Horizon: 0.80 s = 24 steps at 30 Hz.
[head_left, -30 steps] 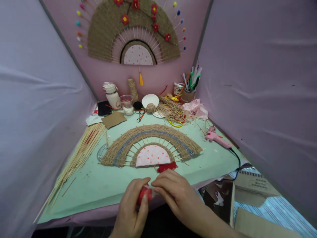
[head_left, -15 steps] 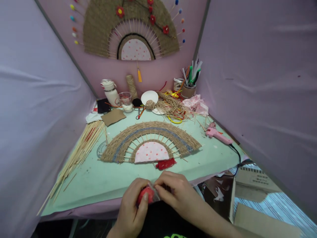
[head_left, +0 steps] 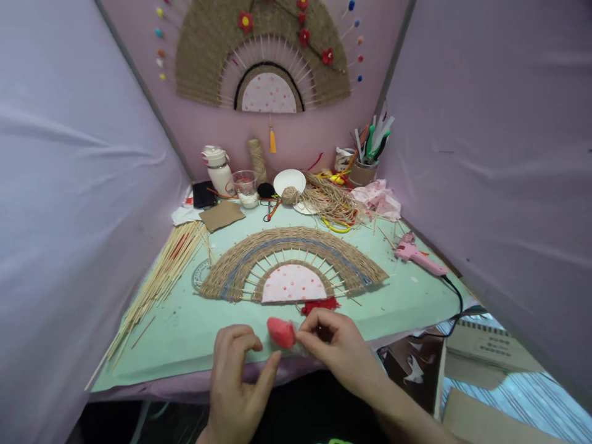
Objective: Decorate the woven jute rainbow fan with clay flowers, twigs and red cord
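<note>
My right hand [head_left: 340,348] pinches a small red-pink lump [head_left: 281,333] with its fingertips, just above the near edge of the mint-green mat [head_left: 185,333]. My left hand [head_left: 238,376] is right beside the lump, fingers loosely curled and thumb stretched toward it, with nothing visible in it. Just beyond the hands lies a red tassel-like piece [head_left: 320,304], at the base of a half-round woven jute fan [head_left: 293,262] with a pink dotted centre.
A bundle of bamboo sticks [head_left: 161,280] lies along the left. At the right edge is a pink glue gun [head_left: 420,258] with a black cord. Twine, a cup, a bottle and a tool pot [head_left: 363,169] crowd the back. A finished fan [head_left: 263,55] hangs on the wall.
The red lump was held between both hands near my body. Now it is raised over the mat's edge in the right hand's pinch, and the left hand has let go.
</note>
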Each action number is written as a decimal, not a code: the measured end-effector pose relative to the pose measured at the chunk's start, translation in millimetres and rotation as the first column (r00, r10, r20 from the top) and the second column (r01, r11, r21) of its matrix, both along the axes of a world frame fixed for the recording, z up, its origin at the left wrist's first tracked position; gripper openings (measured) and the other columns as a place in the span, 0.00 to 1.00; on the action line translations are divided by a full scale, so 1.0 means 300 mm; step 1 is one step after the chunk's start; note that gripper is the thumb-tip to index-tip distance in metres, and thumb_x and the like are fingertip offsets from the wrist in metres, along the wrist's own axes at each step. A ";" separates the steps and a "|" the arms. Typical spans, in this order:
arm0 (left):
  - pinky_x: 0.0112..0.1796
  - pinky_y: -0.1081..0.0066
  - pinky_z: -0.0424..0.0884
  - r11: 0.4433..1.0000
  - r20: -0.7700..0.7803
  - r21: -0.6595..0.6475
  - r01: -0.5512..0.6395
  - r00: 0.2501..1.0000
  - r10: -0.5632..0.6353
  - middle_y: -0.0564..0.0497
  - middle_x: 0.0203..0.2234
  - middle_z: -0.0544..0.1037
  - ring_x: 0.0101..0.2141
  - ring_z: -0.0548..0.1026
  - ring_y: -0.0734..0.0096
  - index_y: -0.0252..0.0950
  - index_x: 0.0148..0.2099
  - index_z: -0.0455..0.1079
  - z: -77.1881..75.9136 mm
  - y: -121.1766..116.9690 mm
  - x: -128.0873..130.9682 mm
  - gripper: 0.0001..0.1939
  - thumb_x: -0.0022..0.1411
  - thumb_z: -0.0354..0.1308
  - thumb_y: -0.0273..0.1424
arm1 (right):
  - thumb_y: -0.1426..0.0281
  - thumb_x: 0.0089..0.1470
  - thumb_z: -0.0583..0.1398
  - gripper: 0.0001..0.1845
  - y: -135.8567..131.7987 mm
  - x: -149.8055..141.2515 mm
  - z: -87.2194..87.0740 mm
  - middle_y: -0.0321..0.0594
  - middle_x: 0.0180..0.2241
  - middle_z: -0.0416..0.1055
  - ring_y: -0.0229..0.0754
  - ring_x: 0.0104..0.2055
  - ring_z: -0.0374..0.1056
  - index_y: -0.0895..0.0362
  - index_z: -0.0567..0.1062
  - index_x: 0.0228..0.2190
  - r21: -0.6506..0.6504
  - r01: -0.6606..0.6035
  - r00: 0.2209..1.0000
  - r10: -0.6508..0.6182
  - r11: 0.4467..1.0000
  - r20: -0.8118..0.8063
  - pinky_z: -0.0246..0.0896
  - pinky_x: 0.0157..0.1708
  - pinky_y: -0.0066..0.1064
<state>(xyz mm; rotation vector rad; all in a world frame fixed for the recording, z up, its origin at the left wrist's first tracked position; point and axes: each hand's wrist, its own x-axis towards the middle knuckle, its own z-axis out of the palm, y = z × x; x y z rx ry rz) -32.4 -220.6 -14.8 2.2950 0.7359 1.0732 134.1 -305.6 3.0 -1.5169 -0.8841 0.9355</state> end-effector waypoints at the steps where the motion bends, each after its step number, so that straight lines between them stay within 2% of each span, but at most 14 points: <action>1: 0.35 0.70 0.67 0.999 -0.033 -0.011 0.040 0.999 -0.040 0.53 0.28 0.69 0.32 0.69 0.68 0.39 0.33 0.63 0.010 -0.003 0.001 0.07 0.61 0.60 0.29 | 0.68 0.51 0.63 0.08 0.006 -0.007 0.000 0.34 0.23 0.69 0.36 0.27 0.63 0.57 0.73 0.23 0.010 0.025 1.000 -0.025 1.000 -0.005 0.57 0.29 0.28; 4: 0.27 0.73 0.64 0.975 -0.148 -0.131 0.178 0.969 -0.197 0.55 0.23 0.67 0.26 0.67 0.72 0.39 0.28 0.61 0.015 -0.013 0.011 0.12 0.65 0.57 0.32 | 0.70 0.51 0.63 0.06 0.018 -0.034 -0.002 0.33 0.24 0.70 0.36 0.28 0.63 0.57 0.73 0.24 0.032 0.010 0.999 -0.009 0.999 -0.031 0.58 0.30 0.28; 9: 0.27 0.74 0.67 0.952 -0.187 -0.239 0.190 0.953 -0.237 0.53 0.23 0.70 0.26 0.70 0.72 0.38 0.28 0.65 -0.014 -0.008 0.016 0.13 0.67 0.52 0.34 | 0.73 0.52 0.62 0.06 0.023 -0.059 -0.004 0.34 0.26 0.71 0.37 0.31 0.64 0.56 0.74 0.24 0.019 -0.089 0.995 0.090 0.996 -0.038 0.59 0.33 0.27; 15: 0.30 0.74 0.70 0.926 -0.175 -0.276 0.256 0.934 -0.310 0.52 0.26 0.73 0.28 0.72 0.71 0.39 0.32 0.69 0.009 0.005 0.006 0.12 0.69 0.49 0.31 | 0.71 0.53 0.62 0.07 0.026 -0.055 -0.006 0.33 0.26 0.68 0.36 0.31 0.62 0.56 0.73 0.23 0.022 -0.086 0.992 0.088 0.996 -0.088 0.58 0.34 0.28; 20: 0.27 0.76 0.68 0.927 -0.116 -0.267 0.264 0.946 -0.303 0.53 0.22 0.71 0.25 0.71 0.73 0.38 0.28 0.66 0.016 0.004 0.006 0.14 0.68 0.49 0.30 | 0.69 0.54 0.61 0.08 0.032 -0.065 -0.008 0.31 0.24 0.67 0.35 0.28 0.61 0.56 0.71 0.24 0.044 -0.080 0.973 0.087 0.996 -0.213 0.57 0.31 0.27; 24: 0.25 0.78 0.66 0.954 -0.068 -0.193 0.231 0.966 -0.248 0.55 0.19 0.68 0.22 0.68 0.76 0.37 0.25 0.65 0.016 0.002 0.019 0.15 0.66 0.51 0.27 | 0.71 0.54 0.60 0.08 0.033 -0.073 -0.015 0.32 0.25 0.65 0.35 0.29 0.60 0.56 0.70 0.24 0.064 -0.044 0.996 0.049 0.997 -0.079 0.56 0.32 0.27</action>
